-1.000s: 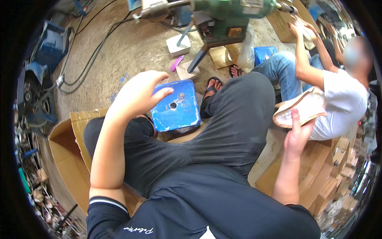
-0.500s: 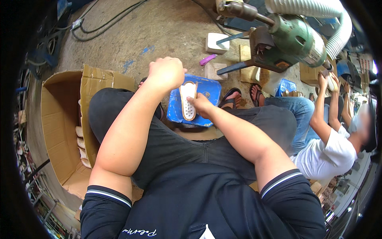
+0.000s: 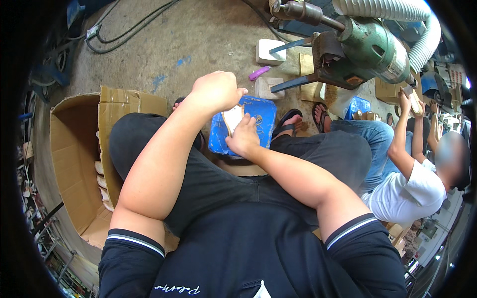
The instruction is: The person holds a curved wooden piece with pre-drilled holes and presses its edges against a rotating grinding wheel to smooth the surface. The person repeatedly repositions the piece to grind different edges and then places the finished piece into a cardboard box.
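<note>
A shoe sole with a white face and a tan rim rests on a blue plastic stool between my knees. My right hand lies over the near half of the sole, gripping it with the thumb on the left and the fingers reaching up and across. Most of the holes seen earlier in the sole are covered by that hand. Just above the sole's far end, my left hand is curled into a fist with its thumb sticking out to the right. Whatever the fist holds is hidden.
An open cardboard box with several soles stands at my left. A green motor machine with a white hose is at far right. A purple object lies near white blocks. A co-worker sits at right.
My right hand has shifted left and over the sole's lower part, hiding its holes. The left fist has moved slightly right, with its thumb now sticking out further.
</note>
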Demonstrator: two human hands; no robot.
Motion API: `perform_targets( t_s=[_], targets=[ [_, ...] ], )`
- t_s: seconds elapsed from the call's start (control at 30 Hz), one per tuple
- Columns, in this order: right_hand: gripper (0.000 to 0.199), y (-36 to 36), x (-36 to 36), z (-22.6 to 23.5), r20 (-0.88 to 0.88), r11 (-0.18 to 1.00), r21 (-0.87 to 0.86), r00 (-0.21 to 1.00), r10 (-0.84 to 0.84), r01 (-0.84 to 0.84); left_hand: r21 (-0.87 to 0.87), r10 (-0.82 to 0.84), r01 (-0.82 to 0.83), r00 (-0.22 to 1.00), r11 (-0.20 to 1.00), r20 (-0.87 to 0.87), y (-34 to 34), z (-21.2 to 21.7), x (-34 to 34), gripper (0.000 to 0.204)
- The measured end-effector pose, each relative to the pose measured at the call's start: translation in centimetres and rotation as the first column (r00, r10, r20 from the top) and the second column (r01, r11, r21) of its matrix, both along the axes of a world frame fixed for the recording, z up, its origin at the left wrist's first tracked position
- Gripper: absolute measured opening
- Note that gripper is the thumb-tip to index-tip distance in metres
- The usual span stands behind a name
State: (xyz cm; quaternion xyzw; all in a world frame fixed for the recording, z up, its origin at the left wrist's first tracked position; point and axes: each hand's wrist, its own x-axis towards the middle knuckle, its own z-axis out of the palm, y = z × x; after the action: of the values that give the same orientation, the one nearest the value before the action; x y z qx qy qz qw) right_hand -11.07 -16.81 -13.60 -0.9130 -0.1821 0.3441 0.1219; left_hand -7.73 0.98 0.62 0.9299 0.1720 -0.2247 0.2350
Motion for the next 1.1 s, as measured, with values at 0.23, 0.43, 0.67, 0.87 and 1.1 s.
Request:
perform_targets(
  t_s=[0.23, 0.43, 0.67, 0.87, 1.1],
  targets=[
    [0.092, -0.8, 11.3, 8.5, -0.264, 0.972, 0.235, 0.962, 0.067, -0.003, -0.196, 0.371, -0.342, 0.919, 0.919, 0.137, 1.9, 0.4, -0.3, 0.061],
    [0.105, -0.7, 18.6, 14.6, -0.351, 0.95, 0.311, 0.933, 0.081, 0.034, -0.762, 0.498, -0.421, 0.854, 0.491, -0.151, -0.7, -1.1, 0.9, 0.064],
    [0.122, 2.5, 17.8, 11.9, -0.126, 0.802, 0.597, 0.99, 0.069, 0.021, -0.893, 0.651, -0.446, 0.696, 0.062, -0.303, 0.3, -2.3, 4.6, 0.045],
    [0.104, 1.4, 18.8, 13.3, -0.558, 0.698, 0.596, 0.83, 0.006, 0.396, -0.883, 0.647, -0.296, 0.601, -0.365, -0.469, 0.1, -1.7, 5.4, 0.053],
    [0.077, 0.8, 19.8, 15.1, -0.491, 0.602, 0.744, 0.848, 0.201, 0.289, -0.909, 0.742, -0.151, 0.534, -0.389, -0.406, -0.8, -0.9, 6.4, 0.051]
  ],
)
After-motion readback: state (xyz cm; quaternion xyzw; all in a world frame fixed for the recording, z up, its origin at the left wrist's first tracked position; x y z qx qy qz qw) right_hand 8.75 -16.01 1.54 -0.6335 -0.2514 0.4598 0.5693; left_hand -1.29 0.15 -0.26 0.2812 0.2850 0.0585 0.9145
